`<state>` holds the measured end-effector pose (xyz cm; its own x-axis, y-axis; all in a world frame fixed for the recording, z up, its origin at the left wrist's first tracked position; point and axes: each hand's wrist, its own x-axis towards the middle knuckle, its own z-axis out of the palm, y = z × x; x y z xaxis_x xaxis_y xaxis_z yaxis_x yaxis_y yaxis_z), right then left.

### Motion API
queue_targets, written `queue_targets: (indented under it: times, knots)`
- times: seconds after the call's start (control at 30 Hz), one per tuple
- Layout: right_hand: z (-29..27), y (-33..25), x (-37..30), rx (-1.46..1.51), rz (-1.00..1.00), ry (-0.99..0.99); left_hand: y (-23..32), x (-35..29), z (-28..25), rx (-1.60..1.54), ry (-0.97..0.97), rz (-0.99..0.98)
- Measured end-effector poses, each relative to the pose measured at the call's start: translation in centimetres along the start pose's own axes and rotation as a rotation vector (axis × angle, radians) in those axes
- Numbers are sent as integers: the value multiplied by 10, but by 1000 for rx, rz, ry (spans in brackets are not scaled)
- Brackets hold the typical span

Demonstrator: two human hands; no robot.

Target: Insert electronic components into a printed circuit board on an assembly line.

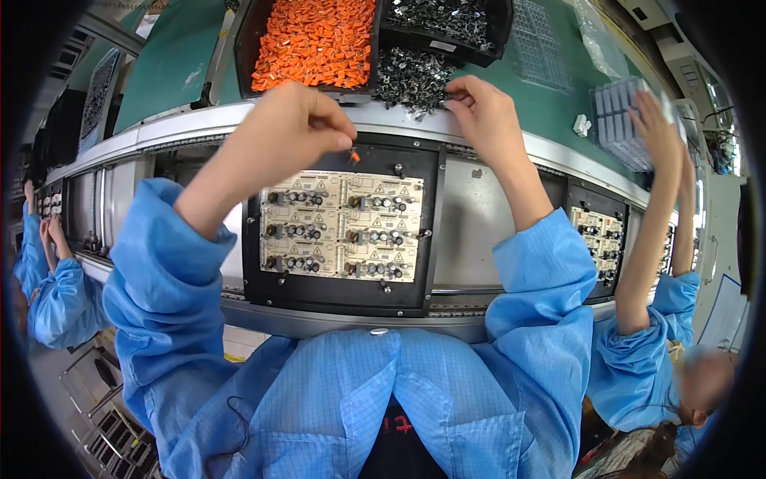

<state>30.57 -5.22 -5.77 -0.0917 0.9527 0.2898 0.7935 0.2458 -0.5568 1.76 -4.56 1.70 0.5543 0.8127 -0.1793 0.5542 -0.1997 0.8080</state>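
Observation:
My left hand (291, 124) is over the top edge of a pale circuit-board panel (341, 231), thumb and fingers closed in a pinch. A small orange component (355, 157) shows right at those fingertips. The panel carries several black capacitors and other parts, and lies in a black frame (435, 199). My right hand (487, 112) is at the near edge of a heap of small dark metal parts (411, 80). Its thumb and fingertips are pressed together; what they pinch is too small to make out.
A black bin of orange components (315, 44) stands behind my left hand, beside a bin of dark parts (439, 20). Clear plastic trays (542, 44) lie back right. Another framed board (598, 239) sits rightward on the conveyor. A co-worker's hand (658, 132) reaches over stacked trays; another person works far left.

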Motion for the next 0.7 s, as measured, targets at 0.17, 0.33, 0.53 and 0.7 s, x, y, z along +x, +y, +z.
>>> queue_targets:
  times: [0.17,0.33,0.53,0.7]
  knots:
    - [6,1,2,100,59,6,-17,-19,16,-151,-13,-167]
    - [1,-2,5,110,150,-43,-21,-18,21,-126,16,-181]
    - [-9,-3,7,158,257,-81,-18,-18,32,-94,-18,-118]
    - [-11,14,6,146,224,-70,-6,-17,40,-57,-33,-109]
